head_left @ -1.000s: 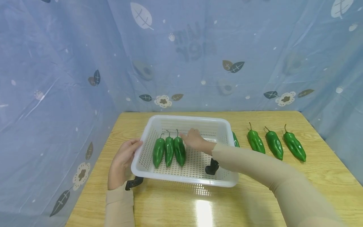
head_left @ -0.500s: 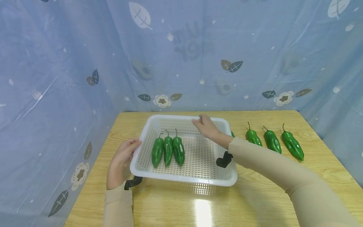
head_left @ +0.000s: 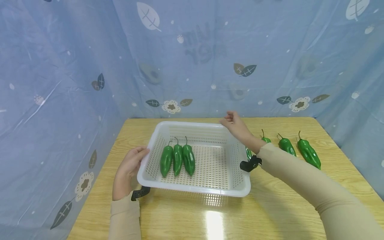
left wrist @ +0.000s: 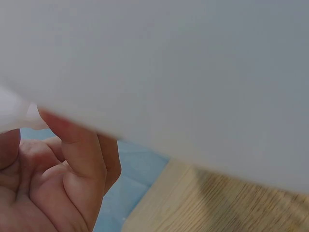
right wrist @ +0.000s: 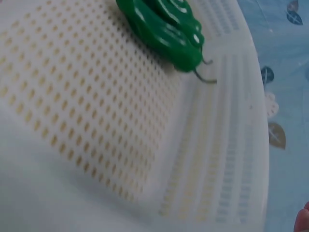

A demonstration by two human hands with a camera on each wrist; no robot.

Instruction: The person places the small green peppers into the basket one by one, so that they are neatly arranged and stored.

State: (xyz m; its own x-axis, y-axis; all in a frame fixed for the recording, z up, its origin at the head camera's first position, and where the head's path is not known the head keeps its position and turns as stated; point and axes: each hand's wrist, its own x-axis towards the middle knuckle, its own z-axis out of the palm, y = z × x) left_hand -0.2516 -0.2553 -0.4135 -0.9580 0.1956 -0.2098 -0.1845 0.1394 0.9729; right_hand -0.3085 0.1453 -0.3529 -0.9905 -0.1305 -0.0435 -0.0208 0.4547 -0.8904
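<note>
Three green peppers (head_left: pixel 178 161) lie side by side in the left half of a white plastic basket (head_left: pixel 193 192), stems toward its back wall. My left hand (head_left: pixel 130 163) holds the basket's left rim, thumb on top; in the left wrist view its bent fingers (left wrist: pixel 84 157) reach up under the white wall. Above the back right corner of the basket is my right hand (head_left: pixel 237 128), loosely curled with nothing in it. The right wrist view looks into the basket, with green peppers (right wrist: pixel 161 34) at its top and a sliver of fingertips (right wrist: pixel 302 220) at the lower right edge.
Beyond the basket's right wall, a pepper (head_left: pixel 248 154) is partly hidden. Farther right on the wooden table (head_left: pixel 174 220) lie a pepper (head_left: pixel 265 140), a second pepper (head_left: pixel 286 146) and a third pepper (head_left: pixel 309 153), partly covered by my right sleeve. A blue patterned curtain (head_left: pixel 192 66) encloses the table.
My right hand has risen from beside the peppers in the basket and moved right and back to the far right corner. The left hand and the basket have stayed put.
</note>
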